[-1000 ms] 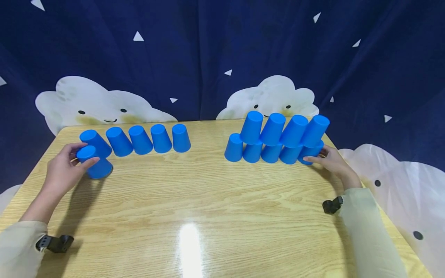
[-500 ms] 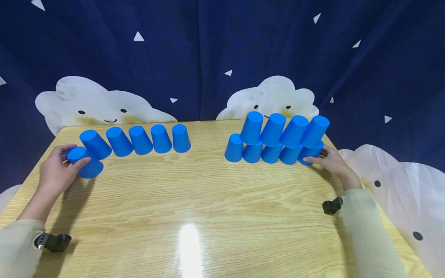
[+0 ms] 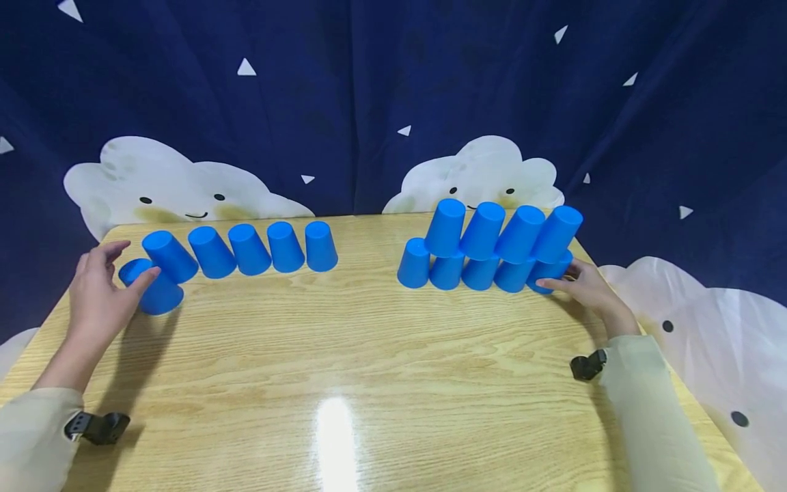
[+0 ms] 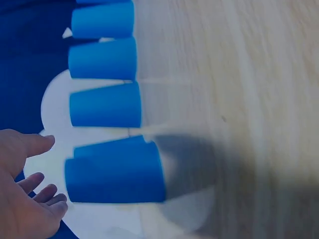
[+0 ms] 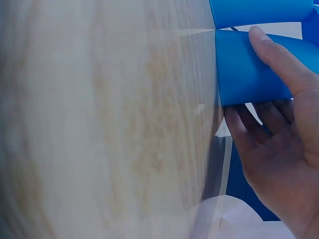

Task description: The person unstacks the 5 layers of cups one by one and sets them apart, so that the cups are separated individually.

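An upside-down blue cup [image 3: 162,295] stands on the table in front of the left end of a row of blue cups. My left hand [image 3: 101,294] is spread around its left side; in the left wrist view the fingers [image 4: 56,198] are apart from the cup [image 4: 117,180]. At the right, upside-down blue cups stand in two tiers, with several in the upper row [image 3: 484,232] resting on the lower row [image 3: 447,272]. My right hand [image 3: 593,290] holds the lower row's rightmost cup [image 5: 256,69], thumb on its near side and fingers on its outer side.
The left row [image 3: 251,251] runs along the back of the wooden table [image 3: 344,342]. Behind it hangs a dark blue curtain [image 3: 295,89] with cloud prints. Each wrist wears a small black camera, one at the left [image 3: 98,428] and one at the right [image 3: 588,365].
My left hand slid the near cup leftward over the table, then opened its fingers and let go. My right hand has stayed on its cup.
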The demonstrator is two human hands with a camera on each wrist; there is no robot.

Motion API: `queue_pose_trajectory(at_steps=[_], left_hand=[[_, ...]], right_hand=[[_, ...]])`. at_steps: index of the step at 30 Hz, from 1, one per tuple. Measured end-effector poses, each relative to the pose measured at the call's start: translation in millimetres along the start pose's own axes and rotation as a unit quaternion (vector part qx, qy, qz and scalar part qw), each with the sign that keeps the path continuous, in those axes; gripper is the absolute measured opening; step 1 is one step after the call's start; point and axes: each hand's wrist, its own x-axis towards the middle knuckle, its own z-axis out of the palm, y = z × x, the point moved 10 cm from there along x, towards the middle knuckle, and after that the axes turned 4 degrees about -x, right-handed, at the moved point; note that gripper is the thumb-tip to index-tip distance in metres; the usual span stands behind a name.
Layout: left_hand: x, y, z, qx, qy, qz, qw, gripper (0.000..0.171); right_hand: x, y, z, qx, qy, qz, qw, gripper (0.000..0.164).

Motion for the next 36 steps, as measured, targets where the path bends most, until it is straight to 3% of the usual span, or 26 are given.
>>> queue_pose_trajectory(at_steps=[5, 13, 22, 30, 36], left_hand=[[-2.6, 32.8, 4.4, -0.02, 0.018, 0.048, 0.9985, 0.059], [-1.9, 84.6, 34.4, -0.067, -0.01, 0.104, 0.9923, 0.057], [-2.9, 138.7, 89.3, -0.104, -0.073, 0.142, 0.9817, 0.053], [-4.2, 190.8, 143.4, -0.14, -0.126, 0.195, 0.9625, 0.052], [-4.4, 228.4, 184.0, -0.163, -0.166, 0.211, 0.9496, 0.052]], right_hand=[[-0.8, 0.9, 0.3, 0.0, -0.003, 0.001, 1.0, 0.088], [-0.8, 1.4, -0.2, -0.003, -0.004, 0.0, 1.0, 0.088], [0.5, 0.3, -1.3, -0.003, 0.002, -0.004, 1.0, 0.088], [0.1, 0.0, -1.8, -0.003, 0.004, -0.007, 1.0, 0.087], [0.8, -0.5, -0.8, 0.001, 0.006, -0.012, 1.0, 0.087]])
